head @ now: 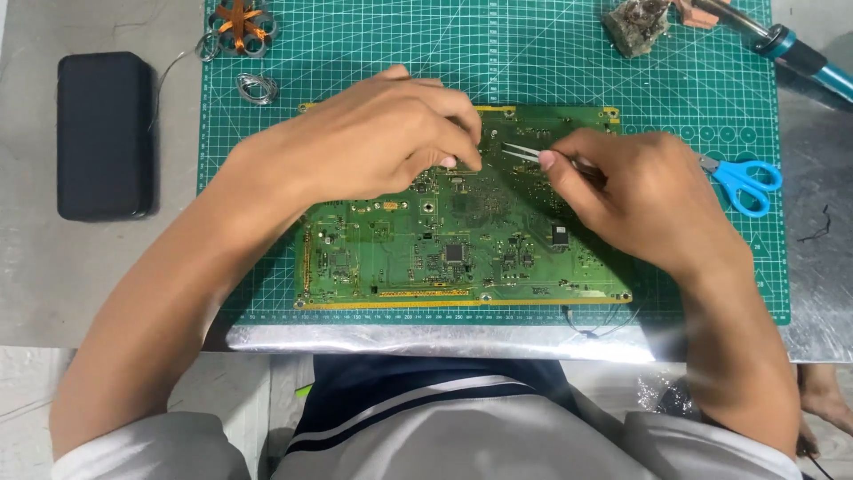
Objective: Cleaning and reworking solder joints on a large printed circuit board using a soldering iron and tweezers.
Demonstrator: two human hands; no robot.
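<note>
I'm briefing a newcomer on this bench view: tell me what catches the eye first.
A large green circuit board fills the middle of a green cutting mat. Both hands work over its upper part: the right hand holds metal tweezers pointed at the left hand's fingertips. Blue-handled scissors lie to the right, a black case far left.

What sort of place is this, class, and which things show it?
Likely an electronics repair bench: a circuit board lies on a green cutting mat, the right hand holds tweezers over it, and a soldering iron sits nearby.
</note>
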